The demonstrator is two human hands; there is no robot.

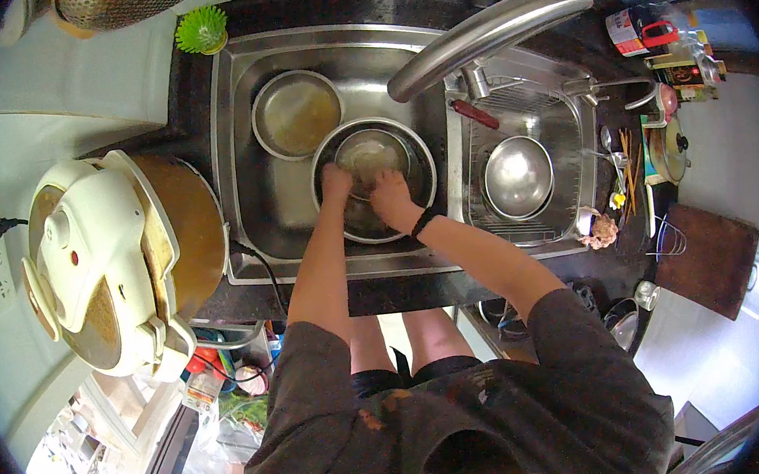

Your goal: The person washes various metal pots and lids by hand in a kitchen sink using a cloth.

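Both hands are inside a large round metal basin [430,176] in the left bowl of a stainless steel sink [267,207]. A smaller round dish [371,147] lies within the basin. My left hand [336,183] is at the dish's left edge, fingers partly hidden; whether it grips the dish is unclear. My right hand [391,198] rests over the dish's lower right part, its fingers bent, its grip also unclear. Behind and to the left stands a round metal pan [298,114] with cloudy yellowish liquid. A dark band is around my right wrist.
A curved steel faucet [490,34] reaches over the sink. In the right sink bowl, an upturned metal bowl [519,177] sits on a wire rack near a red-handled tool [475,114]. A large cream rice cooker [101,264] stands left; a green bristle brush [202,31] is behind.
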